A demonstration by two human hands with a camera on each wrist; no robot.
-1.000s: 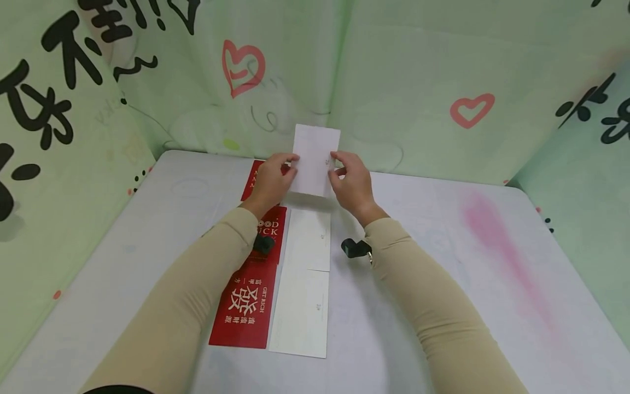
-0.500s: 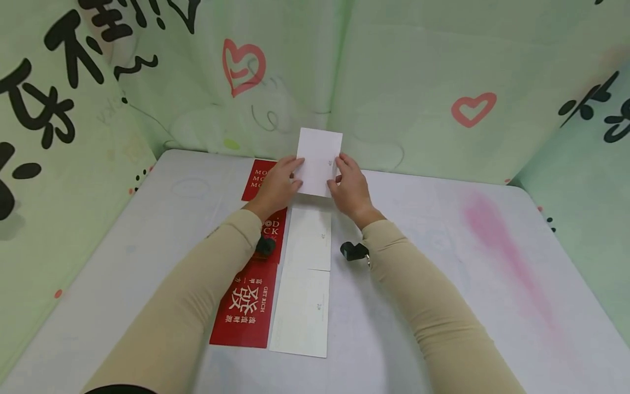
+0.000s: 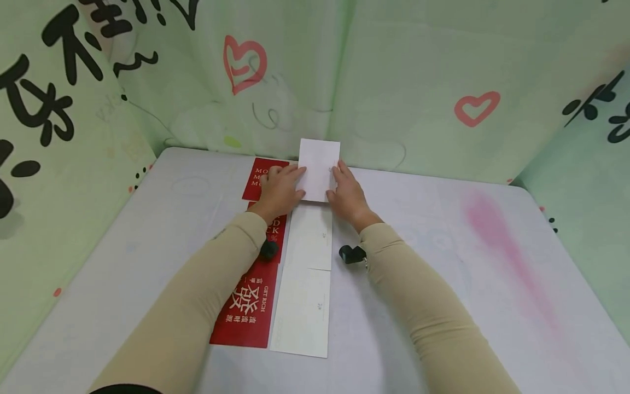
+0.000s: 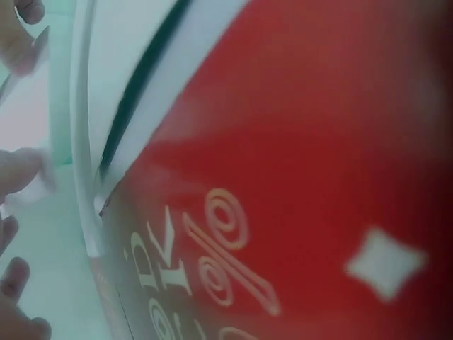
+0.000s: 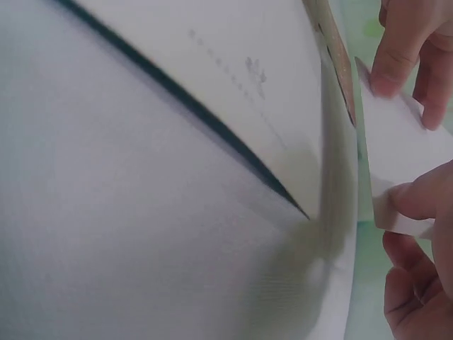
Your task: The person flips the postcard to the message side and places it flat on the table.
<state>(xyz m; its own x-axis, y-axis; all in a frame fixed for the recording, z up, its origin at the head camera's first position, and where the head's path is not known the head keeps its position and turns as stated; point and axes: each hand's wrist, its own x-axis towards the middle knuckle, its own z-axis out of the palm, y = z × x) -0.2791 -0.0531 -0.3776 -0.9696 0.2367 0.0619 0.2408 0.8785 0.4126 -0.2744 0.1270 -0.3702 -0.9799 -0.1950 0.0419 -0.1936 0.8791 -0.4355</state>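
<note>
Both hands hold a white card (image 3: 318,171) by its two sides at the table's far edge, its near edge raised a little over the card below. The left hand (image 3: 280,190) pinches its left side, with the wrist over the red cards. At the right side the right hand (image 3: 350,197) grips it; in the right wrist view the thumb lies on top of the white card (image 5: 400,152) and fingers show beneath. Nearer lie two white cards (image 3: 310,241) in a column. Beside them runs a column of red cards (image 3: 246,325) with pale lettering, partly hidden by the left arm.
The white-covered table (image 3: 418,262) carries a pink smear (image 3: 507,251) at right. A green printed cloth (image 3: 394,71) hangs close behind the far edge and along both sides. A black wrist camera (image 3: 352,254) juts in under the right wrist.
The white card has come down toward the table and slightly right, with both hands moving along. More of the far red card shows now. The other cards stay put.
</note>
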